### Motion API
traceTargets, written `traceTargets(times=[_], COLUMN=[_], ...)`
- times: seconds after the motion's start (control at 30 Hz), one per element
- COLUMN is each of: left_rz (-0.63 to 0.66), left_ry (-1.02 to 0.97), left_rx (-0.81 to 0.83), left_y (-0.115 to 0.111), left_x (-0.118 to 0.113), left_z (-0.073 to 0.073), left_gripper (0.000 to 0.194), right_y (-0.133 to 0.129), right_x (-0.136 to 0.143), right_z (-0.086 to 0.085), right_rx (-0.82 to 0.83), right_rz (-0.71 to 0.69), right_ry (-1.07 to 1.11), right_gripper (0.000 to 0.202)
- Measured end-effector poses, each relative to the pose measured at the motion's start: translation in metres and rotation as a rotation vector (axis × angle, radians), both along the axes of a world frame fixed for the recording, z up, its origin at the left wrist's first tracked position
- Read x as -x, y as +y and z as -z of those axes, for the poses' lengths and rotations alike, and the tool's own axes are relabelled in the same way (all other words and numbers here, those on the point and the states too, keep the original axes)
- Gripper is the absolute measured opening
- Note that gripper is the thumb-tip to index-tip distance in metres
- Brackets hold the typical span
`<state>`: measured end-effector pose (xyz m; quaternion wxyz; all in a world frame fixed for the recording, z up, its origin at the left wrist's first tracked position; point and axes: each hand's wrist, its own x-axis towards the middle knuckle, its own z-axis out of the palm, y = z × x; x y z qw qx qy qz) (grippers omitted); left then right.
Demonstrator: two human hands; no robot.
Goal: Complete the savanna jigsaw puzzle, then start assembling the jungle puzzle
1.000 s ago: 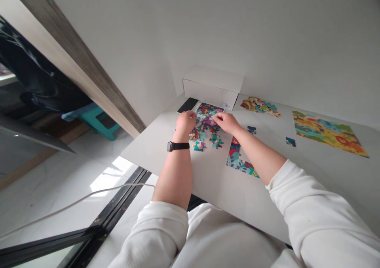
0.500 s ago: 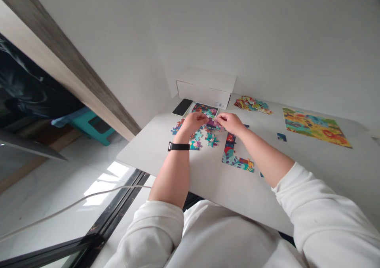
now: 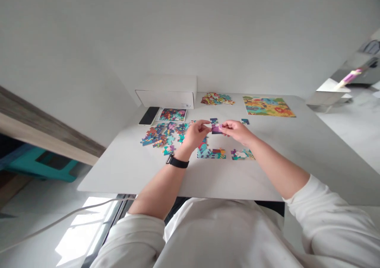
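Between my two hands is a purple puzzle piece (image 3: 216,129), raised over the table. My left hand (image 3: 198,134), with a black watch on its wrist, pinches its left edge. From the other side my right hand (image 3: 235,131) grips it between thumb and fingers. Beneath them lie joined puzzle pieces (image 3: 211,153) that form a corner, partly covered by my left hand. A joined strip with a white animal (image 3: 242,154) rests to the right, under my right forearm. Loose puzzle pieces (image 3: 160,135) are heaped left of my left hand.
A picture card (image 3: 172,114) and a phone (image 3: 149,115) lie before a white box (image 3: 166,97). Farther back are a pile of yellowish pieces (image 3: 216,98) and a finished animal puzzle (image 3: 269,107). One small dark blue piece (image 3: 245,121) sits apart. The wall stands behind the table.
My view has swung to the right. Both hands have moved from above the loose pieces to above the joined ones, carrying the purple piece.
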<state>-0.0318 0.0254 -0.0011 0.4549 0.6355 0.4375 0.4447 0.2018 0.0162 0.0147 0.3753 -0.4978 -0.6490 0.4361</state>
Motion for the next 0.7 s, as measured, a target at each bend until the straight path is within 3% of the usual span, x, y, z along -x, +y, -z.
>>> traceTargets(times=[0.13,0.27,0.37,0.5,0.7], left_rz=[0.139,0.205,0.122,-0.004,-0.101], left_ry=[-0.01,0.119,0.224,0.119,0.038], left_rx=[0.048,0.056,0.047,0.052,0.177], left_y=[-0.009,-0.01,-0.006,-0.001,-0.006], left_x=[-0.023,-0.034,-0.036,-0.033,-0.025], left_z=[-0.005,-0.019,-0.029,-0.027,-0.009], left_gripper=[0.046,0.037,0.027,0.022,0.057], right_y=[-0.016,-0.014,-0.008,-0.003,-0.003], right_x=[-0.02,-0.034,-0.046,-0.065,-0.091], right_z=[0.003,0.011,0.02,0.025,0.016], right_rx=[0.04,0.058,0.037,0.01,-0.058], right_rz=[0.109,0.202,0.251,0.299,0.292], right_ry=[0.099,0.298,0.33,0.268,0.276], right_gripper=[0.045,0.054,0.059,0.059,0.056])
